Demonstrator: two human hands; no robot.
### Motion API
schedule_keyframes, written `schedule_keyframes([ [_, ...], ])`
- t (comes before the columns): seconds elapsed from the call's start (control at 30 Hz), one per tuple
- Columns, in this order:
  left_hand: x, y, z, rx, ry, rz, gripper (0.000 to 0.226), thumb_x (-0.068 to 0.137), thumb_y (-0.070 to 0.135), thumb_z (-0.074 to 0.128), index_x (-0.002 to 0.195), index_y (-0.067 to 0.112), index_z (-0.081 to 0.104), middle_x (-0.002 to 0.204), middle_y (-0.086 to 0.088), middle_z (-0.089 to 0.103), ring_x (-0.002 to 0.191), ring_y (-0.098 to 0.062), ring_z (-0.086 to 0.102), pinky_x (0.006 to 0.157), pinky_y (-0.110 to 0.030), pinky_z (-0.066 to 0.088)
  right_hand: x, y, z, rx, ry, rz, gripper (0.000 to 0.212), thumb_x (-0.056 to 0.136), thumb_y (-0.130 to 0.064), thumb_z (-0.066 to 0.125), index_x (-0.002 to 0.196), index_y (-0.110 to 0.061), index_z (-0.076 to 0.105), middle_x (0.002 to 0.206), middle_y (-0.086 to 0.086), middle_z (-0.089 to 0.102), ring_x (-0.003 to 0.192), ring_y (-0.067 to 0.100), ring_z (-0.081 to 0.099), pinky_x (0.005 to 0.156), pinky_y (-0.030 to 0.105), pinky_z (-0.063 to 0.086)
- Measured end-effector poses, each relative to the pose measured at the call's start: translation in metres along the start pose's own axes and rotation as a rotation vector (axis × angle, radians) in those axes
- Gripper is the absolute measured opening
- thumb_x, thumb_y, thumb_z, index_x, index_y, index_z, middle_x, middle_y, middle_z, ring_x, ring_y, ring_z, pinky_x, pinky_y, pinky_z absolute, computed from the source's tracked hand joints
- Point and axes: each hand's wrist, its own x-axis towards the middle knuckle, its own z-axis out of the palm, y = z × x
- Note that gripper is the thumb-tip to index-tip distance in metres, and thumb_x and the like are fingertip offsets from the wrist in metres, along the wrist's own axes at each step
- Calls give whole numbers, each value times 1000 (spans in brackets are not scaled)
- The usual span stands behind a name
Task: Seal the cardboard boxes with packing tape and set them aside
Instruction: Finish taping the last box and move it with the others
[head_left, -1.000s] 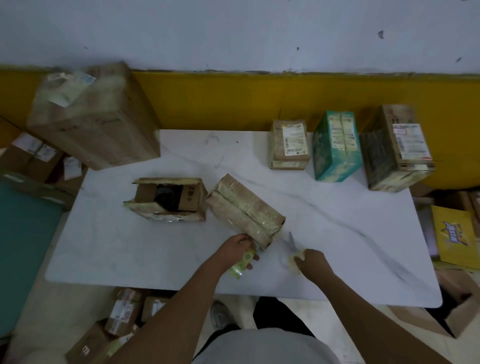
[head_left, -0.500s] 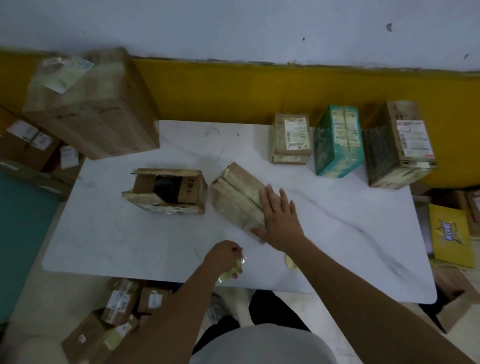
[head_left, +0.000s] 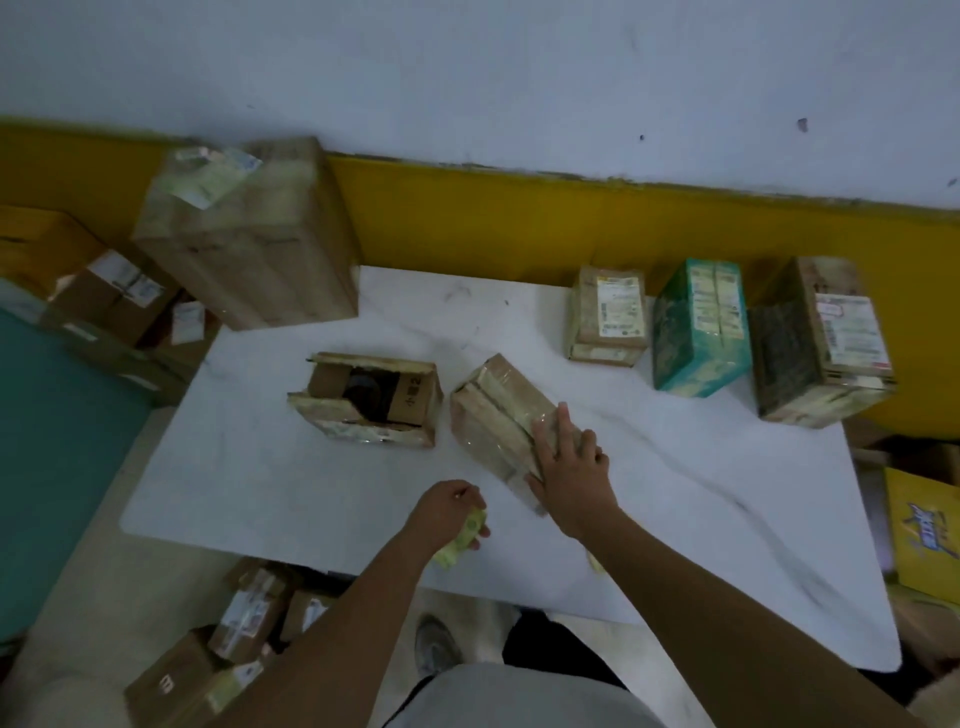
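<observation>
A taped cardboard box (head_left: 493, 415) lies slanted in the middle of the white table (head_left: 675, 493). My right hand (head_left: 569, 470) presses flat on its near end, fingers straight. Left of it, near the table's front edge, my left hand (head_left: 449, 514) grips a yellowish roll of packing tape (head_left: 462, 540). An open cardboard box (head_left: 366, 397) with a dark object inside sits to the left of the taped box.
Along the back right stand a small labelled box (head_left: 608, 317), a green box (head_left: 698, 325) and a larger labelled box (head_left: 821, 343). A big box (head_left: 249, 234) stands at the back left corner. More boxes (head_left: 228, 639) lie on the floor left and right.
My right hand let go of a small tool near the table's front and moved onto the taped box, where it now presses. My left hand keeps the tape roll.
</observation>
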Motion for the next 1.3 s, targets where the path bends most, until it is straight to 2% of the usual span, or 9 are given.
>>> schedule_keyframes([
  [0.2, -32, 34, -4, -79, 46, 45, 22, 101, 12, 48, 94, -4, 61, 86, -30, 63, 54, -25, 65, 52, -31, 54, -8, -3, -15, 162, -38, 150, 74, 97, -62, 29, 154, -33, -8, 160, 14, -16, 135, 43, 25, 106, 54, 35],
  [0.37, -54, 54, -13, -101, 7, 126, 21, 99, 13, 50, 112, -1, 59, 94, -24, 72, 76, -33, 70, 76, -44, 56, -25, -24, -30, 168, -13, 134, 92, 79, -75, 1, 155, -25, 11, 163, 14, -1, 147, 39, 11, 116, 57, 5],
  [0.53, -81, 69, -19, -31, -83, 273, 21, 97, 4, 51, 116, 3, 60, 96, -20, 73, 82, -37, 71, 76, -42, 58, -20, -65, -94, 840, 114, 15, 41, 93, -44, 60, 128, -24, 58, 116, -10, 60, 99, 0, 55, 80, 6, 39],
  [0.67, -95, 60, -31, 20, -53, 293, 19, 96, 10, 57, 114, 6, 59, 95, -16, 74, 81, -35, 72, 75, -41, 59, -15, -94, -98, 773, 65, -72, 11, 92, -29, 62, 91, -24, 71, 78, -13, 62, 71, 4, 58, 72, 18, 47],
  [0.83, -107, 23, -55, 18, 52, 220, 19, 98, 15, 53, 115, 9, 59, 86, -5, 72, 69, -11, 70, 62, -23, 54, -19, -136, -74, 382, 65, -151, 12, 93, -22, 57, 89, -19, 68, 86, 0, 64, 79, 15, 61, 67, 26, 47],
  [0.93, -111, -5, -71, -45, 70, 189, 21, 98, 17, 54, 115, 6, 58, 87, -8, 71, 74, -20, 68, 70, -32, 56, -30, -164, -61, 321, 47, -219, 19, 67, -10, 81, 63, -19, 65, 62, -2, 57, 56, 14, 57, 49, 21, 33],
  [1.03, -116, -36, -83, -71, 88, 148, 21, 97, 25, 56, 116, 14, 58, 84, -8, 72, 76, -22, 67, 78, -43, 56, -31, -179, -38, 375, -30, -219, 3, 81, -15, 68, 78, -16, 68, 76, -2, 55, 70, 11, 50, 64, 22, 33],
  [1.2, -117, -73, -97, 59, 151, 63, 69, 97, 40, 54, 154, 37, 15, 155, 1, 29, 140, -24, 36, 109, -30, 35, -29, -201, -14, 611, -135, -192, 16, 83, -17, 70, 67, -18, 67, 65, -17, 58, 61, -5, 56, 61, 8, 40],
  [1.3, -110, -101, -106, 59, 207, -8, 75, 99, 38, 51, 156, 23, 5, 158, -4, 26, 128, -2, 47, 93, -14, 42, -22, -213, 3, 665, -198, -200, 23, 82, -24, 76, 63, -18, 65, 59, -17, 57, 64, -10, 56, 59, 7, 41],
])
